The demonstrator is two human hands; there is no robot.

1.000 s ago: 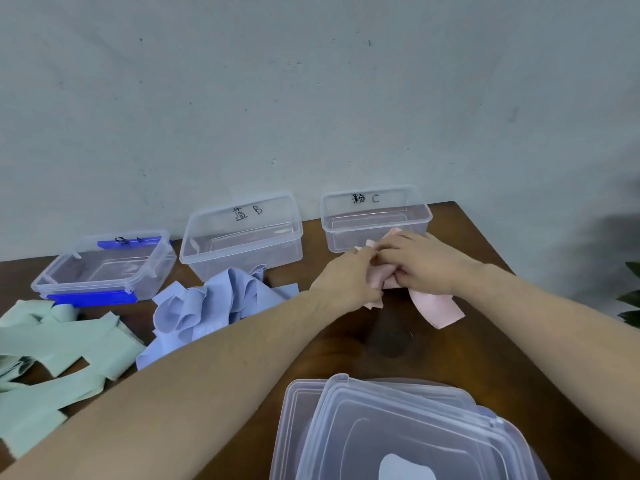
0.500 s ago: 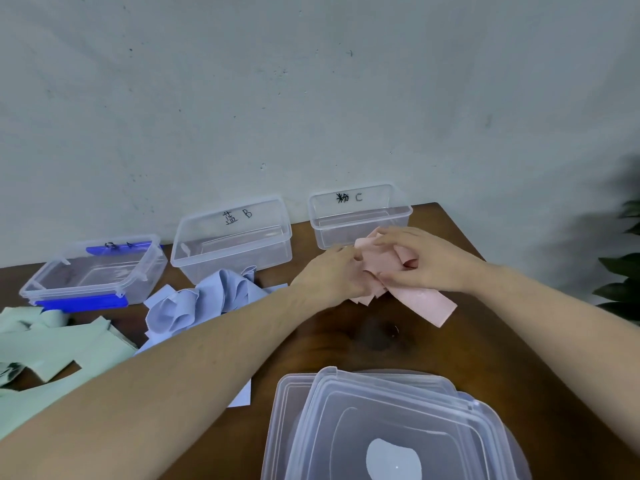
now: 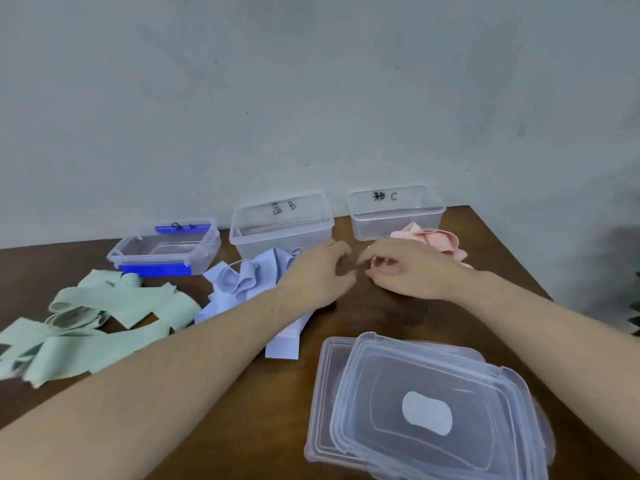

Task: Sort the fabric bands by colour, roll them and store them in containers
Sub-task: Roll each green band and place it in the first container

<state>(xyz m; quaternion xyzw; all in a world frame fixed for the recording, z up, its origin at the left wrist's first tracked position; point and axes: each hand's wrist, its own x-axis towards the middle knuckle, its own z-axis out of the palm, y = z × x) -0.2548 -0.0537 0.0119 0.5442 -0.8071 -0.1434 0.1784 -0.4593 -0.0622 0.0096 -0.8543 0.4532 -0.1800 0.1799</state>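
A pile of pink bands [image 3: 437, 240] lies on the brown table just in front of clear container C [image 3: 428, 220]. My right hand [image 3: 410, 271] hovers at the pile's near-left edge with its fingers curled; a bit of pink shows under the fingertips, and I cannot tell if they pinch it. My left hand [image 3: 317, 275] is beside it, fingers loosely curled and holding nothing, over the right edge of the lilac-blue bands [image 3: 242, 284]. These are heaped in front of empty container B [image 3: 247, 237]. Mint-green bands [image 3: 104, 317] sprawl at the left, near the empty container with blue clips [image 3: 156, 270].
A stack of clear lids [image 3: 426, 403] fills the near right of the table [image 3: 381, 313]. The table's right edge runs diagonally past container C, with plant leaves [image 3: 635, 313] beyond it. A pale wall stands right behind the containers.
Both hands gripped the pink bundle before; now they have drawn back and to the left of it, and the bundle lies against container C. The camera has swung left.
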